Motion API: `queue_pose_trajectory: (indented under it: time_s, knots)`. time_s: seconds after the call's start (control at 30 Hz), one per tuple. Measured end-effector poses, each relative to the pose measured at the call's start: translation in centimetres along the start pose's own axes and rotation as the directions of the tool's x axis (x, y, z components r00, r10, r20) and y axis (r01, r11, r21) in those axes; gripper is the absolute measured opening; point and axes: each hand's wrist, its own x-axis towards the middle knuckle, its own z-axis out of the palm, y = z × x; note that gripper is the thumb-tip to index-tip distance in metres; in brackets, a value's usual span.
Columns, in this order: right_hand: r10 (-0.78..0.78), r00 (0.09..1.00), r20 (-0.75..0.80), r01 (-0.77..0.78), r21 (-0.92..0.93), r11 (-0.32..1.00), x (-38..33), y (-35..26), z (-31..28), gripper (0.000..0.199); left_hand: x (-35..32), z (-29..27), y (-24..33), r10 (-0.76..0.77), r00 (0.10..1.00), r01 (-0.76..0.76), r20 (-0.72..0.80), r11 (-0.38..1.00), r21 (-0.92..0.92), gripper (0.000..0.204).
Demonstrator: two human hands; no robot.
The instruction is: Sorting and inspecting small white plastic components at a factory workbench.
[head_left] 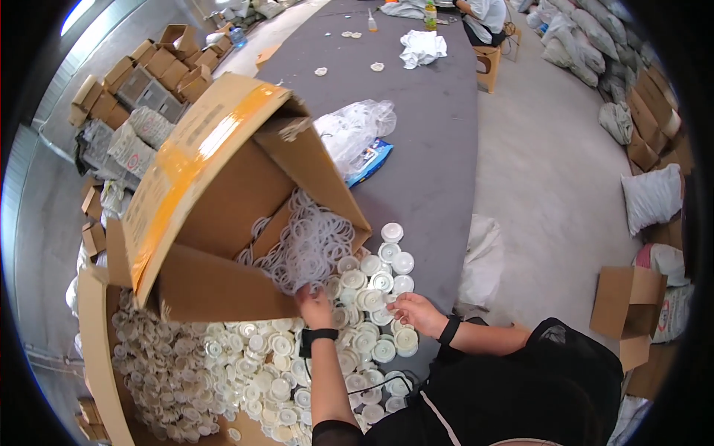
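Observation:
A tilted cardboard box (216, 275) holds a tangled heap of translucent plastic rings (316, 238), which spill toward its lower lip. At that lip, my left hand (315, 306) has its fingers curled against the rings; the fingertips are partly hidden, so what they grip is unclear. To its right, above many round white plastic caps (364, 342), my right hand (418, 314) is closed in a pinch. Something small and pale may be between its fingertips, too small to name. Dark bands circle both wrists.
A lower open carton (97, 334) at left is full of similar white pieces. Farther along the grey table (416, 171) lie a clear plastic bag (357, 130), a blue packet (370, 162) and white cloth (422, 48). Another person (487, 18) sits at the far end.

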Motion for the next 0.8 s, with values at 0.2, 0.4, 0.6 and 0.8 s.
queue_pose_trajectory:
  time_s: [0.2, 0.4, 0.6, 0.8]
  knots:
    - [0.025, 0.999, -0.024, -0.026, -0.036, 0.999, 0.8, -0.4, -0.7, 0.021, 1.2, 1.0, -5.6, -0.152, 0.979, 0.133, 0.134, 0.981, 0.143, 0.018]
    - [-0.272, 0.946, 0.178, 0.321, -0.647, 0.692, 2.5, 2.8, -1.0, 0.021, -0.7, -2.0, -2.7, -0.302, 0.952, 0.3, 0.042, 0.904, -0.305, 0.012]
    - [-0.336, 0.793, 0.508, 0.537, -0.844, -0.008, -0.7, 2.7, -0.2, 0.025, -5.0, -6.8, -0.1, -0.524, 0.85, 0.452, 0.056, 0.671, -0.588, 0.012]
    - [-0.39, 0.738, 0.551, 0.454, -0.832, -0.319, -1.0, 5.8, -1.1, 0.036, -9.7, -8.8, -0.2, -0.59, 0.801, 0.459, 0.099, 0.5, -0.734, 0.011]
